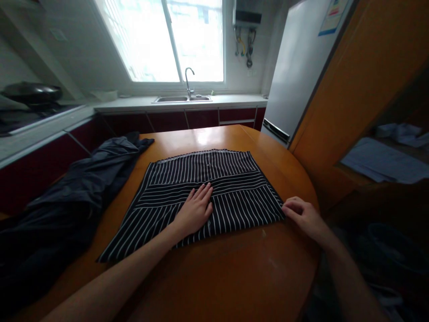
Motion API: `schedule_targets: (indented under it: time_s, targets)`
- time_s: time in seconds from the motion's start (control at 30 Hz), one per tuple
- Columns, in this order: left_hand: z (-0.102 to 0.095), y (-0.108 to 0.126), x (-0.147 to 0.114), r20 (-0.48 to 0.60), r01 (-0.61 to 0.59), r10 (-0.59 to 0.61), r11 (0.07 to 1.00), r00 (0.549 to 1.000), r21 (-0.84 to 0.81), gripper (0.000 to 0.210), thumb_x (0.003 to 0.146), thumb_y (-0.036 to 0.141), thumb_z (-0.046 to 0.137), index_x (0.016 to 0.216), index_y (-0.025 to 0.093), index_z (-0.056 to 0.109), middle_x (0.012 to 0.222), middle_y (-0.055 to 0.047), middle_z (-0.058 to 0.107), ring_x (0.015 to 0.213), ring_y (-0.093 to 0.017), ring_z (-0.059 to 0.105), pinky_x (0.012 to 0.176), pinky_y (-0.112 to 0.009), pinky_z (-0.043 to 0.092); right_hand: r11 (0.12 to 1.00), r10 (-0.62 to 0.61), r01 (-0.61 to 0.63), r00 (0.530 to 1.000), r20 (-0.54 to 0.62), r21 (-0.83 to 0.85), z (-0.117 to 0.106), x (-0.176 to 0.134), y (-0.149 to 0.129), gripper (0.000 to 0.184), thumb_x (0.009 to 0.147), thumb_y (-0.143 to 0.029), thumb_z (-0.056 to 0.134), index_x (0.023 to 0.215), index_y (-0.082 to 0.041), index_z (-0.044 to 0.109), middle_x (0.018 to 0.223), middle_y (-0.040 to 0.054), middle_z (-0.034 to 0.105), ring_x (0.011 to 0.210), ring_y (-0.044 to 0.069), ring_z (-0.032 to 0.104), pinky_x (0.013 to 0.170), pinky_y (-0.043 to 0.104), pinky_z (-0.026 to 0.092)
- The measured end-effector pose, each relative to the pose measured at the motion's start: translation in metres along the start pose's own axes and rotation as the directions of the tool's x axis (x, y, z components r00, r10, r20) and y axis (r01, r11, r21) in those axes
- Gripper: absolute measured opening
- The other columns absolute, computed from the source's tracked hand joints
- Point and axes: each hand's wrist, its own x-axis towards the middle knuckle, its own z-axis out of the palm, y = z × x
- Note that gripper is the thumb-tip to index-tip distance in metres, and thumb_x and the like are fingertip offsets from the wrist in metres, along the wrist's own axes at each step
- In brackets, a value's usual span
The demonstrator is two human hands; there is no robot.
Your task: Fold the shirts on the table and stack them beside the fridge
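Note:
A black garment with white stripes [237,205] lies spread on the wooden table, its kind not certain from here. Small buttons seem to run down its middle. My left hand [196,209] rests flat on the centre of the cloth, fingers stretched out. At the garment's near right corner, my right hand [303,217] pinches the edge between thumb and fingers. The near left corner of the cloth reaches out past my left forearm, which covers part of the near edge.
Dark clothes [90,183] lie heaped along the left side of the round-ended wooden table [234,277]. Beyond are a counter with a sink [172,99] and a pan [33,93] on the stove. A refrigerator [298,62] stands at the back right, beside a wooden cabinet [362,89].

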Motion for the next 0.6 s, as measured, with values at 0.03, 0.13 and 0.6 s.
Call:
schedule_targets:
  time_s: [0.03,0.13,0.6]
  targets:
    - [0.000,0.000,0.000,0.003,0.001,-0.001,1.000,1.000,0.001,0.058,0.102,0.034,0.032,0.156,0.014,0.035,0.165,-0.008,0.026,0.154,-0.024,0.021,0.125,-0.048,0.018,0.999,-0.016,0.016,1.000,-0.003,0.033,0.000,0.001,-0.003,0.028,0.086,-0.045,0.064,0.075,-0.021,0.071,0.090,0.0070,0.068,0.088,0.023,0.064,0.081,0.034,0.049]
    - [-0.001,0.001,0.000,0.014,0.002,-0.002,1.000,1.000,-0.006,0.058,0.102,0.035,0.032,0.156,0.014,0.035,0.165,-0.008,0.027,0.154,-0.024,0.020,0.125,-0.049,0.019,0.994,-0.021,0.023,1.000,-0.023,0.104,-0.002,0.005,-0.007,0.029,0.089,-0.046,0.063,0.077,-0.021,0.070,0.090,0.0063,0.068,0.089,0.023,0.064,0.080,0.033,0.049]
    - [-0.006,0.005,0.000,0.039,0.031,-0.030,0.999,0.999,-0.012,0.058,0.102,0.036,0.032,0.156,0.016,0.034,0.166,-0.007,0.026,0.154,-0.023,0.020,0.125,-0.047,0.018,0.994,0.056,-0.054,0.998,-0.022,0.094,0.005,0.010,0.012,0.033,0.092,-0.053,0.056,0.091,-0.021,0.066,0.089,0.0059,0.071,0.085,0.023,0.067,0.077,0.033,0.053]
